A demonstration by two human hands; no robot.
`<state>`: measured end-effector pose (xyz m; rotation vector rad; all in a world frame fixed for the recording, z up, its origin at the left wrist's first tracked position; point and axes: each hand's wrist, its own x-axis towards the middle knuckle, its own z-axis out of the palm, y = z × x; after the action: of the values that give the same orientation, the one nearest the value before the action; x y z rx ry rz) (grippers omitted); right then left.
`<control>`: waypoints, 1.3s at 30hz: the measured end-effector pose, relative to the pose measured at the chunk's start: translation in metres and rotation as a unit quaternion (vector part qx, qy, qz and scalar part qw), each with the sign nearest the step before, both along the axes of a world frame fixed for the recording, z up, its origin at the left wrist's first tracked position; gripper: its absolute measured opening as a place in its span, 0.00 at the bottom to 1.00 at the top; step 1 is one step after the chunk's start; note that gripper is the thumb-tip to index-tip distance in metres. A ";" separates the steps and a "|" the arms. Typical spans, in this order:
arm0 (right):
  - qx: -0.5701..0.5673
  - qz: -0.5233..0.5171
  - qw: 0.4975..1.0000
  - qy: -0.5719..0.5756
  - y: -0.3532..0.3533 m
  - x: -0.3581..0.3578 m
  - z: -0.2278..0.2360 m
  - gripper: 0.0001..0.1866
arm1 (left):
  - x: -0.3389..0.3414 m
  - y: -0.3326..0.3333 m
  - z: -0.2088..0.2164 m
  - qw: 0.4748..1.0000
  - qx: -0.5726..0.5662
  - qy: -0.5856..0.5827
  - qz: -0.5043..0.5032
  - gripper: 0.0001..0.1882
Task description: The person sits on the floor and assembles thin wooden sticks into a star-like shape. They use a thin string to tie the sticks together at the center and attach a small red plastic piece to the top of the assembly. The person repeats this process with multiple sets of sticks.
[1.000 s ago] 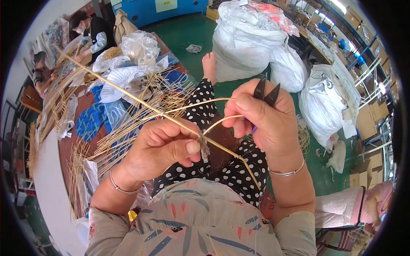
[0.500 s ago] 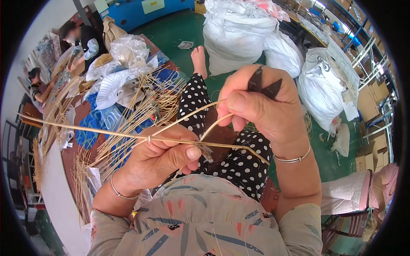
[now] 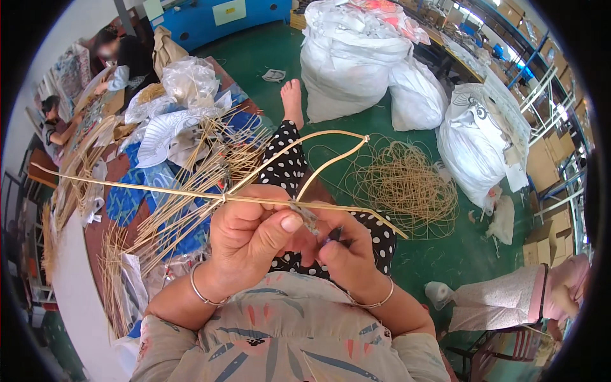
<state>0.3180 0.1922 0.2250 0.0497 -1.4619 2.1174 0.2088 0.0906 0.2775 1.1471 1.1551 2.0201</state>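
My left hand (image 3: 251, 229) is closed on a frame of thin bamboo strips (image 3: 153, 188) above my lap. One long strip runs across. Two curved strips (image 3: 315, 135) rise from it and meet at a tied tip on the right. A small tie (image 3: 224, 197) joins strips beside my left knuckles, and greyish wrapping (image 3: 305, 219) sits at a joint by my left thumb. My right hand (image 3: 344, 245) is closed close to that joint, with small dark-bladed scissors (image 3: 337, 237) among its fingers. What its fingertips touch is partly hidden.
Loose bamboo sticks (image 3: 191, 184) are heaped on the low table at left. A tangled coil of thin strands (image 3: 407, 184) lies on the green floor at right. Large white sacks (image 3: 350, 57) stand ahead. Two people work at far left; a chair (image 3: 496, 350) is at lower right.
My right hand has let go of the curved strips' tip and come down beside my left thumb, bringing the scissors. The tip now shows tied. My left hand still grips the frame.
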 end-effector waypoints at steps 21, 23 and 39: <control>0.334 -0.124 0.934 0.013 0.009 -0.005 0.028 0.06 | 0.002 -0.011 -0.005 0.996 -0.070 0.016 0.051 0.12; 0.281 -0.098 0.955 0.001 0.005 -0.007 0.022 0.10 | 0.002 -0.012 -0.006 0.996 -0.061 0.001 0.060 0.09; 0.225 0.164 0.948 -0.155 0.027 -0.087 0.032 0.07 | -0.042 -0.054 0.023 0.973 -0.109 0.205 0.009 0.06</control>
<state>0.2314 0.2188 0.2574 0.1447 -2.2426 2.0574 0.1664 0.0363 0.3007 1.4821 1.5483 1.6573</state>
